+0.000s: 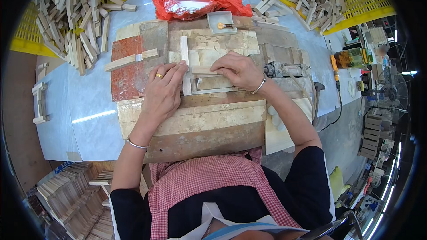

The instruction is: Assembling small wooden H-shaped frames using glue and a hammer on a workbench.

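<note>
On a worn wooden jig board [200, 126] my left hand [162, 89] presses its closed fingers against an upright-lying pale wooden strip [184, 48], near the strip's middle. My right hand [240, 70] pinches a shorter wooden strip [202, 70] that lies crosswise. Its left end meets the long strip at about a right angle; whether the two are joined I cannot tell. Just below it sits a wooden block [215, 82] of the jig. Left of my hands, another wooden piece [131, 60] with a pale section at its middle rests on a reddish panel [126, 76].
A metal cylinder clamp [287, 70] is mounted at the jig's right. Behind stand a white dish [220, 18] with a brush [229, 26] and a red plastic bag [161, 1]. Yellow baskets [26, 33] [364, 11] heaped with wooden pieces flank the table. An orange-handled tool [335, 67] hangs right.
</note>
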The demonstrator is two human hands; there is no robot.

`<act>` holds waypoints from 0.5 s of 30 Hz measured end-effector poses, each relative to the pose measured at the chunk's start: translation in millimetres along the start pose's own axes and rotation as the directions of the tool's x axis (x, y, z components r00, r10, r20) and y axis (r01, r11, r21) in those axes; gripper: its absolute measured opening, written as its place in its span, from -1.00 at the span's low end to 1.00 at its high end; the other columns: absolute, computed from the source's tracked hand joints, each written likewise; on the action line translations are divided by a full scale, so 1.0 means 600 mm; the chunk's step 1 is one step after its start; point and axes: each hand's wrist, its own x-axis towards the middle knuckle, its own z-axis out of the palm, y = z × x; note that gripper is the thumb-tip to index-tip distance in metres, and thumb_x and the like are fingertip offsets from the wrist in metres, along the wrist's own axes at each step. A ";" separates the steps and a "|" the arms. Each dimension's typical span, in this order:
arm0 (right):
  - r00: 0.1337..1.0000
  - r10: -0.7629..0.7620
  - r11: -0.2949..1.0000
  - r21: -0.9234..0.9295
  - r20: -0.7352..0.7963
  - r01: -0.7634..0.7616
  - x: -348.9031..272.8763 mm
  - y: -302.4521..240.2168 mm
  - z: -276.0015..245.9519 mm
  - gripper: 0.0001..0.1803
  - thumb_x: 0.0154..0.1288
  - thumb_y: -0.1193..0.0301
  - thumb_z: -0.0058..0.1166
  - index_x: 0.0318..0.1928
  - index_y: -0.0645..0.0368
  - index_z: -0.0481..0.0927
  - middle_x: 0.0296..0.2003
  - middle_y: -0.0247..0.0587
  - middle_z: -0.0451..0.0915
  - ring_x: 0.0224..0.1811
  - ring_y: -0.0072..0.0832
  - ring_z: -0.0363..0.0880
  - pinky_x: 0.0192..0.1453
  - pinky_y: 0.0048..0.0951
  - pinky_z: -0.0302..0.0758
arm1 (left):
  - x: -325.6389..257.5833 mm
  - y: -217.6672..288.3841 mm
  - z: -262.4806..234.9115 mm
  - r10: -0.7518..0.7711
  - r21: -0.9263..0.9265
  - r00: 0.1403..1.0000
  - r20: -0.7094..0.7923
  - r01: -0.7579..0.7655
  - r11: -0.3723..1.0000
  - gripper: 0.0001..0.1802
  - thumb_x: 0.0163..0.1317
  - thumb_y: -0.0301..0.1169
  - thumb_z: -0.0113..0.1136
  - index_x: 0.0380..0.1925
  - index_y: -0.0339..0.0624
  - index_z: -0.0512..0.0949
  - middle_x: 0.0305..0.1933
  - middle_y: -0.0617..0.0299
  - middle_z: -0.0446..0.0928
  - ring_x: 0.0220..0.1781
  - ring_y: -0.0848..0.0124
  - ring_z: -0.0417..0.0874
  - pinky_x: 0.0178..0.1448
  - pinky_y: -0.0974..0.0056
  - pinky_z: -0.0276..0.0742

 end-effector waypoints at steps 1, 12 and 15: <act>1.000 -0.002 1.000 0.000 0.006 0.002 0.001 0.000 -0.001 -0.85 0.14 0.53 0.14 -0.24 0.13 0.63 -0.29 -0.31 0.63 -0.24 -0.34 0.55 -0.13 -0.39 0.50 | 0.000 0.000 0.000 0.006 0.007 1.000 0.003 -0.006 1.000 -0.51 0.06 -0.62 0.04 0.08 -0.27 0.41 0.07 0.14 0.51 0.10 0.22 0.48 0.27 0.04 0.30; 0.974 0.222 0.972 0.065 0.047 -0.224 0.014 -0.023 0.005 -0.71 0.11 0.64 0.10 -0.13 0.16 0.62 -0.31 -0.21 0.65 -0.22 -0.45 0.66 -0.11 -0.47 0.58 | 0.001 0.002 0.001 0.009 0.010 1.000 -0.006 -0.009 1.000 -0.53 0.04 -0.60 0.06 0.05 -0.28 0.42 0.07 0.12 0.51 0.10 0.21 0.48 0.26 0.04 0.30; 0.969 0.237 0.969 0.055 0.063 -0.240 0.019 -0.020 0.005 -0.69 0.11 0.65 0.10 -0.10 0.16 0.61 -0.30 -0.20 0.65 -0.20 -0.47 0.66 -0.08 -0.47 0.58 | 0.001 0.006 0.009 0.004 0.042 1.000 -0.017 -0.003 0.999 -0.57 0.11 -0.53 0.07 0.05 -0.29 0.43 0.07 0.08 0.51 0.12 0.19 0.47 0.26 0.03 0.32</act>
